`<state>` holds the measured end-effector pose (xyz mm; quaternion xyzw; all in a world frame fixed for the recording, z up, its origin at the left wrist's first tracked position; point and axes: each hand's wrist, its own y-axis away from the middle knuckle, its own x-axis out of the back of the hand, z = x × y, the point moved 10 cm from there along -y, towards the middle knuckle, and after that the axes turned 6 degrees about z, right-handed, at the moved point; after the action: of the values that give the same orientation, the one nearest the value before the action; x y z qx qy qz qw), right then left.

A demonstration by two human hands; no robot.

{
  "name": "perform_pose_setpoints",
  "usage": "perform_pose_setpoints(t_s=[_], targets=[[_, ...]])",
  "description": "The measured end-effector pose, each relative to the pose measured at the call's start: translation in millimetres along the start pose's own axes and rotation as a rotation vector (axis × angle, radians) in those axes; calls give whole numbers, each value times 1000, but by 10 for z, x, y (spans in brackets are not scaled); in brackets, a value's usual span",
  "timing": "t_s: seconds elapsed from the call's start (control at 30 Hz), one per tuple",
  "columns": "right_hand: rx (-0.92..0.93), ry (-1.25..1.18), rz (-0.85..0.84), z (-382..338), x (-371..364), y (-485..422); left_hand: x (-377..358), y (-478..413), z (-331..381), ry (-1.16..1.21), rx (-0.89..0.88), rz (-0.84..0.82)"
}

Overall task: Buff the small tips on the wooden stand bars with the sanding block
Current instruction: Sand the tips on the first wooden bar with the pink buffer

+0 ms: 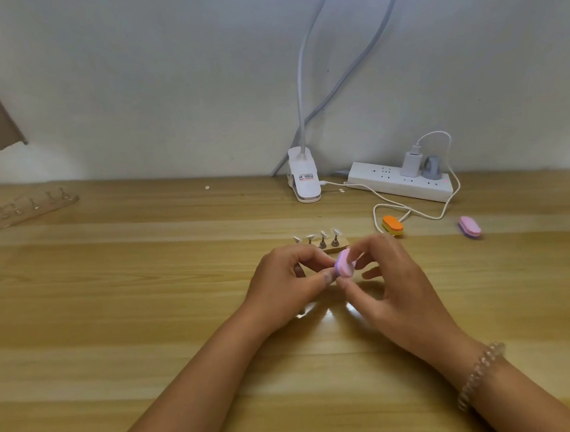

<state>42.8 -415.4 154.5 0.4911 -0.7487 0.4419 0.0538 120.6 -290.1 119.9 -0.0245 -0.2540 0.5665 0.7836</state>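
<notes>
A small pink and purple sanding block (344, 263) is pinched between the thumb and fingers of my right hand (388, 284) at the middle of the wooden table. My left hand (286, 285) has its fingers curled against the block's left side, over something too small to make out. Just behind my hands lies a short wooden stand bar (331, 246) with several upright pegs that carry small pale tips. A second, longer stand bar (33, 208) with several pegs lies at the far left of the table.
An orange and yellow sanding block (393, 225) and another pink and purple block (470, 227) lie to the right. A white clip lamp base (304, 178), a white power strip (399, 181) and a looping white cable (411, 211) sit along the back wall.
</notes>
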Motion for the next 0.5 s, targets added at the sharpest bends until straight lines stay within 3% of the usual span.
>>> perform_pose_setpoints(t_s=[0.3, 0.43, 0.5], targets=[[-64, -19, 25, 101, 46, -33, -52, 12, 9, -41, 6, -49], [85, 85, -29, -85, -20, -1, -40, 3, 0, -63, 18, -48], [68, 79, -33, -60, -22, -19, -29, -4, 8, -96, 6, -39]])
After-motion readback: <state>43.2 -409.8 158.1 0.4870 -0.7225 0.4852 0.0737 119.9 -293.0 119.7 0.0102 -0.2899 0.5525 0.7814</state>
